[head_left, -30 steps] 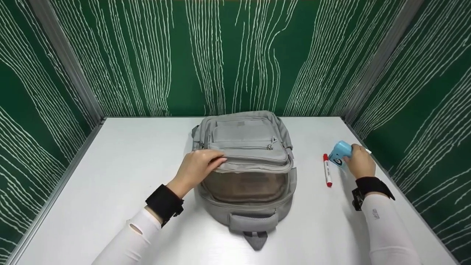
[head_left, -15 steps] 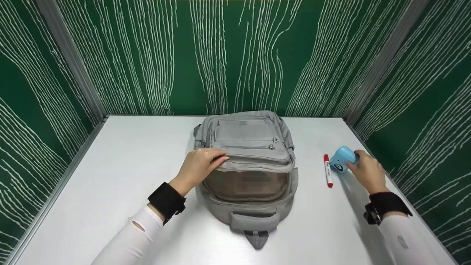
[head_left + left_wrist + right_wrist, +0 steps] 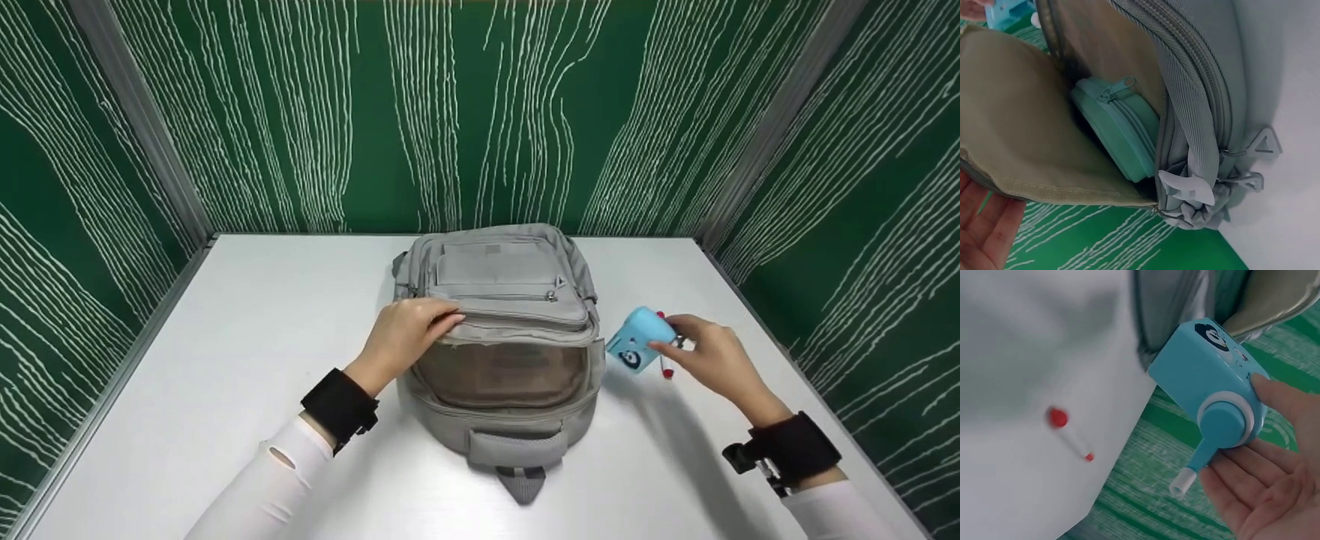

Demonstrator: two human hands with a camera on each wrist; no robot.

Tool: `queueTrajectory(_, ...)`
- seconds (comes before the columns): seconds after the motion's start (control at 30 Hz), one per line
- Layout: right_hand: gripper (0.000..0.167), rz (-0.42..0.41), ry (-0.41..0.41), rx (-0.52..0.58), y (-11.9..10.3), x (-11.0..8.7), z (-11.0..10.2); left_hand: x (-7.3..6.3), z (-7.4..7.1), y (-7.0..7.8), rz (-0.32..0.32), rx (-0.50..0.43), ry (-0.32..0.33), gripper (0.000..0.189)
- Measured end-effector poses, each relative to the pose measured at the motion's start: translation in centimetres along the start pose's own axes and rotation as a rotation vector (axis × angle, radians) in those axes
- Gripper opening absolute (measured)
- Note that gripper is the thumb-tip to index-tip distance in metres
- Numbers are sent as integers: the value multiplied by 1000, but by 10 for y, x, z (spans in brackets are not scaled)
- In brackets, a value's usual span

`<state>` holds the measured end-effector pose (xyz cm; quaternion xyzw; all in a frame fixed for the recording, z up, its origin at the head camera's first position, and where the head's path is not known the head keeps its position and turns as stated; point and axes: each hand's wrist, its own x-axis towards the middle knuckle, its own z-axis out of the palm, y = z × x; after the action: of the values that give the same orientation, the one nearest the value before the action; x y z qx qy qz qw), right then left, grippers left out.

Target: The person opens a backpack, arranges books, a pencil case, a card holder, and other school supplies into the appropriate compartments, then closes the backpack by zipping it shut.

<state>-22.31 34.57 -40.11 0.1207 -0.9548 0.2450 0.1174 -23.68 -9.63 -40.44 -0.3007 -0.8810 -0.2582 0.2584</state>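
A grey backpack (image 3: 517, 435) lies on the white table with its top towards me and its front flap lifted. My left hand (image 3: 405, 334) pinches the flap's edge at its left side. Inside the main pocket sits a teal zippered case (image 3: 1114, 129), seen in the left wrist view. My right hand (image 3: 712, 356) grips a light blue crank pencil sharpener (image 3: 637, 337) with a panda picture, thumb on one side and fingers on the other. The sharpener is in the air just right of the backpack; its crank and white knob show in the right wrist view.
A red-capped white marker (image 3: 667, 369) lies on the table (image 3: 277, 322) behind the sharpener, partly hidden by it. Green walls with white streaks (image 3: 300, 112) enclose the back and sides. Zipper pulls (image 3: 1264, 143) hang from the backpack's side.
My right hand has carried the pencil sharpener left from the right side of the table, past the marker, towards the backpack. My left hand still holds the flap up in the same place.
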Motion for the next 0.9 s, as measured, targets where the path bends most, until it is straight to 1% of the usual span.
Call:
queueTrajectory(0.13,54,4,-83,75,-18,1,5,2,0,1,-3,5,8,23)
queueTrajectory(0.23,53,5,-121,102,-27,3,9,3,-1,1,-7,4,6,23)
queueTrajectory(0.5,51,5,-162,156,-43,6,18,3,-1,-2,-40,-13,14,24)
queueTrajectory(0.6,51,-4,-171,172,-48,7,24,6,-2,-2,-44,-14,18,24)
queueTrajectory(0.73,47,-18,-183,216,-57,13,37,13,-6,-1,-45,-21,28,23)
queueTrajectory(0.9,43,-53,-210,269,-68,21,61,19,-8,3,-42,-38,23,23)
